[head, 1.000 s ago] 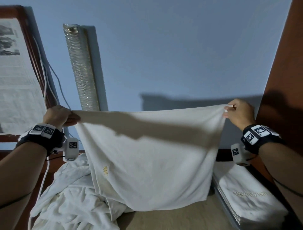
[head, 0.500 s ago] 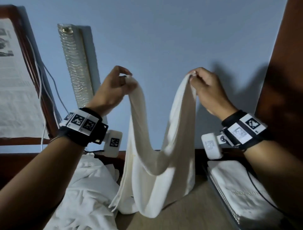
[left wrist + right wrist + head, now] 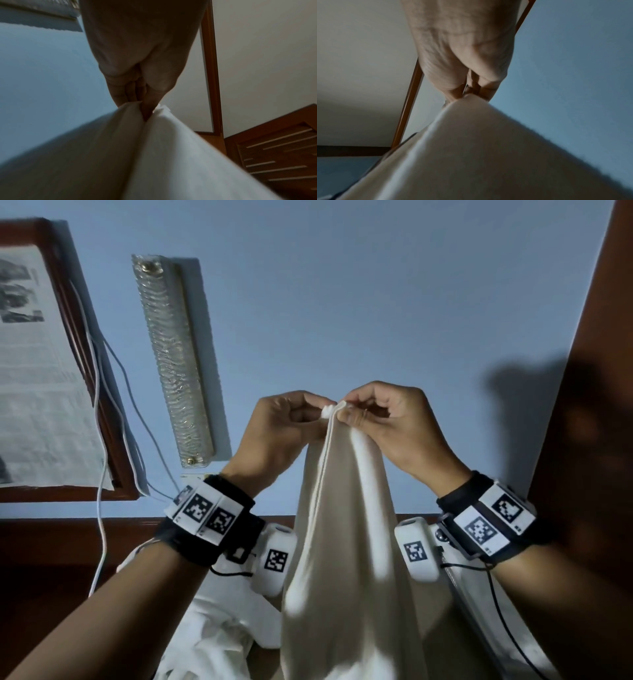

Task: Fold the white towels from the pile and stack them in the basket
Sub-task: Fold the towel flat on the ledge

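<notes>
Above the pile (image 3: 219, 642), both hands (image 3: 337, 414) pinch the towel's (image 3: 346, 559) corners together.

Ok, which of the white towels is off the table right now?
The towel hanging between both hands, its top corners pinched together by the left hand and right hand; the others lie crumpled in the pile.

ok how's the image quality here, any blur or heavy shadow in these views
Head view: dim, the hands' shadow falls on the blue wall, and the wall lamp leans from wide-angle distortion. Left wrist view: the towel is soft and blurred up close. Right wrist view: towel edge smeared, hand dim.
</notes>
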### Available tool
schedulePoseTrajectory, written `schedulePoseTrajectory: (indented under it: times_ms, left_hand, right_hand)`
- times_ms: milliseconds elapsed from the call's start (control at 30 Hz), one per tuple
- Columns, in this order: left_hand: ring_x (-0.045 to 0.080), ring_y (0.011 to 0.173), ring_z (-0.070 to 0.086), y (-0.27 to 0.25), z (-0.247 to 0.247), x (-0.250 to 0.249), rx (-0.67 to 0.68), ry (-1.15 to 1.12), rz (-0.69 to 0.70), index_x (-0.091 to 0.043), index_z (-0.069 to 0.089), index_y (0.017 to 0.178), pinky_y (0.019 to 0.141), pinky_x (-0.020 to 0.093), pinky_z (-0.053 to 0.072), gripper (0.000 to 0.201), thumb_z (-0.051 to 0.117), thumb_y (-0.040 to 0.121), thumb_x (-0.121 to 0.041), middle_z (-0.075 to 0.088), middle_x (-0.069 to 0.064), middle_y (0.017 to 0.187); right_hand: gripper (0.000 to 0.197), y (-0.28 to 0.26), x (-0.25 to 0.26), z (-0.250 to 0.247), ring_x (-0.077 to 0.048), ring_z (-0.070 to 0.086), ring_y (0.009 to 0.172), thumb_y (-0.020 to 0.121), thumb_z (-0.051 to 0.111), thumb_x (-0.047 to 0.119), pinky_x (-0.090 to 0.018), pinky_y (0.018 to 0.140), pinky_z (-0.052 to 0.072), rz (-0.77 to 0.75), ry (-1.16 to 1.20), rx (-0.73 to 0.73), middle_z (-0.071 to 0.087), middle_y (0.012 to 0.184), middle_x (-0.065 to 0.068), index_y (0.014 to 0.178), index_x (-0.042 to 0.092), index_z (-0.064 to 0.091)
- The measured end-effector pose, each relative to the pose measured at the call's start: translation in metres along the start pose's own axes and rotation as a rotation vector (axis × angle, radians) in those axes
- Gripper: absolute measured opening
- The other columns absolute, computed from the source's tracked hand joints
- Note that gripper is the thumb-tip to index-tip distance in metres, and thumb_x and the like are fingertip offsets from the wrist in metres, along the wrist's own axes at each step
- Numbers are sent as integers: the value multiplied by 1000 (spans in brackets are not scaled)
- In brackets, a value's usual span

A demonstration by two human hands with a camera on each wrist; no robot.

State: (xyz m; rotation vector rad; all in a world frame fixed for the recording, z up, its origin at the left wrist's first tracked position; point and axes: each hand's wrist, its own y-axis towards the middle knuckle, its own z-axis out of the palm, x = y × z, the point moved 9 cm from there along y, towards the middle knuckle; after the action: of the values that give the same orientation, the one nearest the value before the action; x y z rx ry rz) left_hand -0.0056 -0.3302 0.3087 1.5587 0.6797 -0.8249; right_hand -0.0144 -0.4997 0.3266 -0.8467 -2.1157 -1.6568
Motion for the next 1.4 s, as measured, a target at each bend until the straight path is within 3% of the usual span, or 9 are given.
schedulePoseTrajectory:
  times_ms: [133,267,400,533,800,967,1100,1233,1400]
  left_hand:
    - [24,73,71,-13,-2,14,-66,37,-58,-3,64,109,70,33,56,22,76,90,1,79,18,90]
    - [23,76,72,-21,-1,22,-84,66,-87,-10,48,106,70,35,55,33,77,91,-3,80,12,92]
    - [28,83,76,-26,0,30,-100,98,-90,-11,45,102,73,40,58,37,80,89,-6,80,11,92]
    - [31,89,78,-28,1,37,-98,121,-98,-11,45,101,82,49,61,38,81,89,-8,80,9,92]
    - [22,85,78,-26,-2,48,-87,180,-90,-10,45,100,76,38,62,40,82,87,-8,81,5,90]
    - [-2,56,53,-43,-3,92,-10,606,-131,-23,56,87,56,13,37,15,72,87,-21,64,-11,66]
    - [-2,60,51,-75,-26,146,169,786,-376,-26,57,79,52,14,35,23,65,79,-4,57,-13,70]
    - [19,75,71,-87,-79,167,200,876,-600,-14,67,86,63,30,60,15,66,83,1,70,4,84]
    - [16,59,70,-83,-91,164,217,939,-591,-11,64,85,53,20,51,17,68,80,4,73,9,75]
  right_hand:
    - [9,-9,-15,7,-19,71,82,87,84,27,-43,80,58,31,-72,0,76,88,9,90,23,77]
    - [12,-16,-21,7,-13,70,84,84,86,26,-45,82,58,50,-100,7,76,87,12,86,26,75]
    - [15,-20,-32,9,-19,72,84,82,88,25,-50,84,59,98,-84,54,76,86,6,89,26,74]
    - [22,-23,-39,14,-12,67,81,86,84,24,-34,86,56,129,-141,123,70,85,6,105,31,76]
    - [12,-31,-43,31,-6,61,92,95,73,19,-15,81,46,56,-359,161,64,99,6,104,25,67]
    - [14,-31,-53,18,-12,56,101,101,63,13,-2,85,35,33,-440,67,58,112,-3,114,5,61]
    - [17,-32,-71,-11,-11,51,94,104,58,11,-9,73,32,122,-504,-6,58,104,1,117,0,55]
    - [19,-39,-99,-45,-15,51,95,104,57,9,-15,76,31,232,-543,-92,57,104,0,120,-1,55]
    - [21,-51,-121,-47,-13,53,99,105,58,14,-15,80,33,314,-485,-74,59,107,2,123,3,56]
